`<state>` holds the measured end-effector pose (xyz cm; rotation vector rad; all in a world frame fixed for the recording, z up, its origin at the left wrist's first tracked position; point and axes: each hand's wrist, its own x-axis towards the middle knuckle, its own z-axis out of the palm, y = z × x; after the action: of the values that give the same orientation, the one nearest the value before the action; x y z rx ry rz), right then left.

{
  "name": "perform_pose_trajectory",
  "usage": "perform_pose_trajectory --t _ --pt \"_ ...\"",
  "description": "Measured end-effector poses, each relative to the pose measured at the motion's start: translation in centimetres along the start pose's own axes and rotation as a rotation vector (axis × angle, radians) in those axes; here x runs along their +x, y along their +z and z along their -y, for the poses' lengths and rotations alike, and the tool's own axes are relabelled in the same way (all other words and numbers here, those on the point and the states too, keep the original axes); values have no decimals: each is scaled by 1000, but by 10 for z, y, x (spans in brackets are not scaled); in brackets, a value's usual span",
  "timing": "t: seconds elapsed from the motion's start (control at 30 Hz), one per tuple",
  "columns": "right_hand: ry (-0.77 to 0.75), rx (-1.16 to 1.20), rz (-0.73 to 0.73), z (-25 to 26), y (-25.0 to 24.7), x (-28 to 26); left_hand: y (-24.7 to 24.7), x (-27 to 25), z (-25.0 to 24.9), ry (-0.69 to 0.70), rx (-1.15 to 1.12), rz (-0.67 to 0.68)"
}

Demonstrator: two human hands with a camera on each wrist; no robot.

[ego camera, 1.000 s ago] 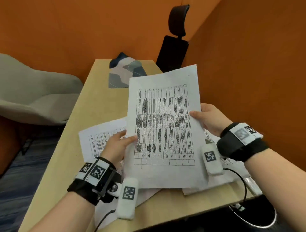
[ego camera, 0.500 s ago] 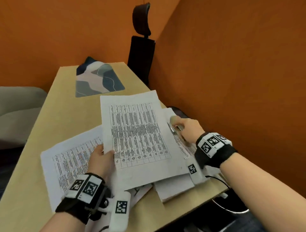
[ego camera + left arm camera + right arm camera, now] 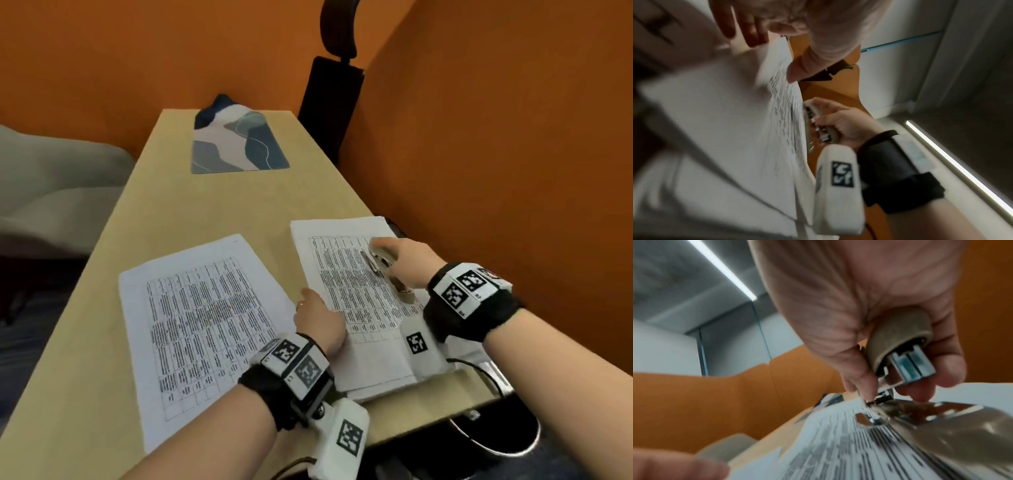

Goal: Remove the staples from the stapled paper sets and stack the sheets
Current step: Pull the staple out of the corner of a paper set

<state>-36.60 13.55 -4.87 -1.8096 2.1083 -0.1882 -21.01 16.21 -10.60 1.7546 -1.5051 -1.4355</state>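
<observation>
the head view shows the right hand curled around a stapler on the paper stack at lower right; the right wrist view alone shows its opened metal base. the left hand presses the stack's edge, thumb on top, fingers nearly straight.

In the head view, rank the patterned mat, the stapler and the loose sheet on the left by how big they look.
1. Loose sheet, largest, though it lies nearer the camera.
2. Patterned mat, smaller in the picture, but farther off, so true size is unsure.
3. Stapler, plainly smallest, gripped by the right hand.
</observation>
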Motion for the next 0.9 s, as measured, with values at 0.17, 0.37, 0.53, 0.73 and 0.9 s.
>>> perform_pose_trajectory --t 0.17,0.37,0.53,0.73,0.9 --pt "82 -383 114 31 21 21 -65 12 13 -77 111 -157" --pt "-209 -282 174 137 37 40 -181 54 43 -303 217 -388" --pt "-208 -308 415 176 76 63 -209 75 75 -404 271 -395" --pt "-147 -331 407 174 97 77 -221 78 82 -394 67 -407" --pt "-99 -249 384 170 100 76 -228 48 82 -237 -62 -426"
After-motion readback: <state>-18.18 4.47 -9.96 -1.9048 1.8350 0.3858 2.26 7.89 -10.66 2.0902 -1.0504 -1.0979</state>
